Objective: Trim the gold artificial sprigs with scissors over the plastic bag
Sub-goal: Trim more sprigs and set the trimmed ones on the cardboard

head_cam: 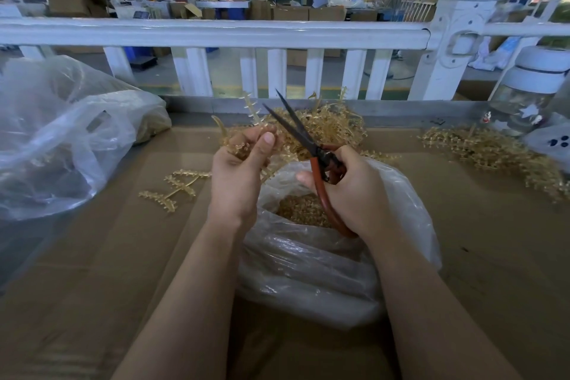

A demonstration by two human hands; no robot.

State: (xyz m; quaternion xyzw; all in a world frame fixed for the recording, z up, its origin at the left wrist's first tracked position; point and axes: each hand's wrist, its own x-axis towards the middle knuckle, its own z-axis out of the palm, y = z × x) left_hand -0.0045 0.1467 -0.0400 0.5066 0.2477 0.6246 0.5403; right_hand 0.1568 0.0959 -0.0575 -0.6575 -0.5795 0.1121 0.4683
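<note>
While your left hand [239, 170] is pinching a gold sprig [251, 111] just beyond the plastic bag [398, 203] and your right hand [348, 187] is gripping the open-bladed scissors [300, 133], you are risking nicked fingertips or offcuts missing the bag.

The right hand [351, 188] is hiding part of the scissors' [303, 139] red handles; the right edge is cutting off a jar [530, 92].

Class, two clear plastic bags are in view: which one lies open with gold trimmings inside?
The plastic bag directly under the hands, its mouth open over gold trimmings. The bigger bag at far left lies crumpled.
</note>
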